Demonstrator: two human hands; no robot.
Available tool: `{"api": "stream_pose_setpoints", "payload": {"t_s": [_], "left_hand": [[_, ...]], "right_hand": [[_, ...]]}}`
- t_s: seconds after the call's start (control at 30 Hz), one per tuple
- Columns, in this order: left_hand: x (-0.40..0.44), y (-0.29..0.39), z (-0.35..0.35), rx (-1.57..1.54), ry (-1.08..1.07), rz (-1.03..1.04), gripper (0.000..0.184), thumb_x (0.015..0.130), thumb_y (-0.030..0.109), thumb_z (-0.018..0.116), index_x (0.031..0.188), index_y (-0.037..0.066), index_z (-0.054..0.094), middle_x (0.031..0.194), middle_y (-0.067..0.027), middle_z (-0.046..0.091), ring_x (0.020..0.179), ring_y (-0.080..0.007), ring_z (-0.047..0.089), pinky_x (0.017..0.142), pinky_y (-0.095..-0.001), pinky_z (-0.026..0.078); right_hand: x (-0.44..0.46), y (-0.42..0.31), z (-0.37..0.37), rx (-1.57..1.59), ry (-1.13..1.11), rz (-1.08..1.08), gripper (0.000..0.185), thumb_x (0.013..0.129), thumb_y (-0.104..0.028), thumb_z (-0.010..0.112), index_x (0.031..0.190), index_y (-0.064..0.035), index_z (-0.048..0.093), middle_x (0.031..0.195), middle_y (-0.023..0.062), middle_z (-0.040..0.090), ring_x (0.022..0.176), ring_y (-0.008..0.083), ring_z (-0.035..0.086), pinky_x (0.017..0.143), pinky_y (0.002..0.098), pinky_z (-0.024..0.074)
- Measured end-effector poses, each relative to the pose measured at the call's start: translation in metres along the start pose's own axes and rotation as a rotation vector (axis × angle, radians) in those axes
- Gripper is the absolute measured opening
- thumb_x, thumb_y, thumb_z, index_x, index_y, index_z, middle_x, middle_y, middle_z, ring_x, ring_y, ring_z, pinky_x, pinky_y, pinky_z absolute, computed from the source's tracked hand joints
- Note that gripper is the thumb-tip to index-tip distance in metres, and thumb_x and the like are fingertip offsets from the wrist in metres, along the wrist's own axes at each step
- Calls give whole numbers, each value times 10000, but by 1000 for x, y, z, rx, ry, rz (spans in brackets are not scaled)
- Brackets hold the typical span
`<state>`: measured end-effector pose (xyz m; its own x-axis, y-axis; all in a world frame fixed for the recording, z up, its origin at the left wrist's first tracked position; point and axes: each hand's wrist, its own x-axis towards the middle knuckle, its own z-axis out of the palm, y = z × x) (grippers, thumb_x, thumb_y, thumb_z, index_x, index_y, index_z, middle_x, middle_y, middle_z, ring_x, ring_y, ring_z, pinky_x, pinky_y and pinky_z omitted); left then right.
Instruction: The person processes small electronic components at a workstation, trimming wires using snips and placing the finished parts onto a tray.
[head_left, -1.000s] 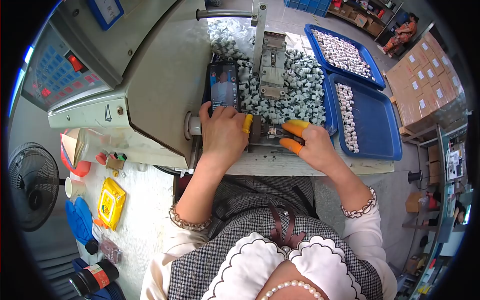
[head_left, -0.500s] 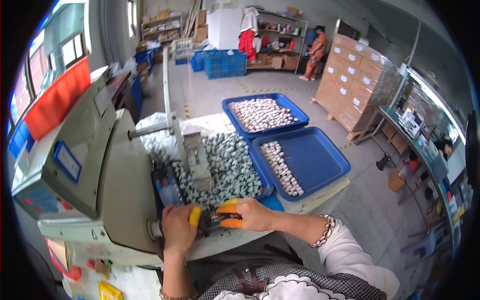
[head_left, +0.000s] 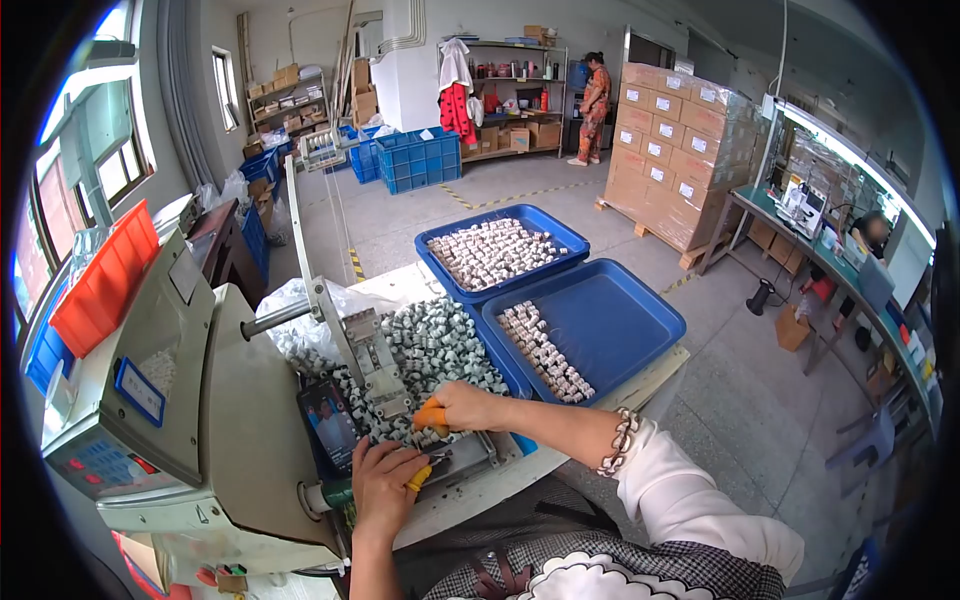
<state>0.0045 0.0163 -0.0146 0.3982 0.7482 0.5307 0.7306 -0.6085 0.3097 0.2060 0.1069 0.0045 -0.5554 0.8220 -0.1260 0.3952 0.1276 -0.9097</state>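
Your right hand (head_left: 468,408) was at the heaped small white-and-dark cylindrical parts (head_left: 440,345), left hand (head_left: 386,492) near the black rectangular phone (head_left: 329,420); couldn't tell either grip

Checked garment (head_left: 660,572), white scalloped collar (head_left: 592,578)
White sleeve (head_left: 685,485) with dark-edged ruffled cuff (head_left: 619,442), brown ribbon (head_left: 488,584), yellow finger cover (head_left: 420,478) on left hand (head_left: 384,492), orange finger cover (head_left: 430,414) on right hand (head_left: 465,407)

Machine (head_left: 262,430) at left; phone (head_left: 328,422) beside it; heap of parts (head_left: 445,340) right of the phone; two trays (head_left: 635,310) farther right; boxes (head_left: 657,150) beyond.
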Motion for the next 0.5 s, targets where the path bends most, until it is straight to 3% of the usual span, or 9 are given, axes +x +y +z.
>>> {"api": "stream_pose_setpoints", "payload": {"t_s": [0.03,0.13,0.2,0.23,0.3,0.33,0.4,0.43,0.5], "left_hand": [[1,1,-1,-12,0,-8,284,624,41,691,882,152,735,940,14,692,1002,-210,592,1030,-477,350],[3,2,0,-28,9,-7,249,629,61,691,860,139,737,922,-1,696,992,-221,601,994,-460,392],[2,2,2,-65,42,-21,301,598,6,684,857,151,734,923,27,693,997,-216,598,979,-450,399],[2,2,3,-75,59,-21,302,593,6,688,854,148,735,913,25,694,982,-217,604,972,-450,399],[3,4,2,-48,49,-16,291,601,8,692,853,148,734,908,22,694,989,-213,606,982,-451,394],[5,4,0,-12,41,-6,281,610,10,696,852,148,733,904,18,694,996,-209,608,991,-451,389],[11,9,-6,15,5,28,264,623,14,700,851,145,730,905,12,694,997,-202,616,1015,-458,369],[13,11,-8,41,-31,62,247,637,18,704,849,142,728,905,5,695,997,-196,624,1038,-464,349],[17,14,-8,-6,-31,65,243,645,6,699,851,131,725,905,-6,696,972,-197,639,1036,-466,362]], "right_hand": [[-7,-2,-5,-38,-10,8,399,834,-381,663,996,-20,705,723,104,686,654,162,638,620,298,485],[-37,11,8,-450,178,-272,536,822,-327,694,1270,-60,567,930,158,692,695,202,653,675,313,511],[-57,7,22,-333,81,-263,520,808,-263,706,1266,-60,567,924,174,683,728,251,676,672,330,523],[-64,16,31,-394,89,-328,413,838,-233,646,1220,-85,599,888,192,675,796,330,666,716,386,528],[-75,19,37,-592,111,-384,334,858,-205,619,1175,-100,626,865,184,673,757,328,663,682,401,527],[-70,18,35,-487,129,-350,308,866,-212,616,1143,-78,638,862,180,673,738,326,663,658,394,522],[-58,8,29,-285,240,-233,293,862,-216,659,1104,-52,669,711,175,649,601,246,644,600,326,502],[-53,5,27,-283,240,-233,293,862,-216,659,1104,-52,669,711,175,649,601,246,644,600,326,502],[-42,0,22,-112,204,-219,269,848,-191,685,1063,-29,677,767,112,676,651,144,599,630,294,487]]}}
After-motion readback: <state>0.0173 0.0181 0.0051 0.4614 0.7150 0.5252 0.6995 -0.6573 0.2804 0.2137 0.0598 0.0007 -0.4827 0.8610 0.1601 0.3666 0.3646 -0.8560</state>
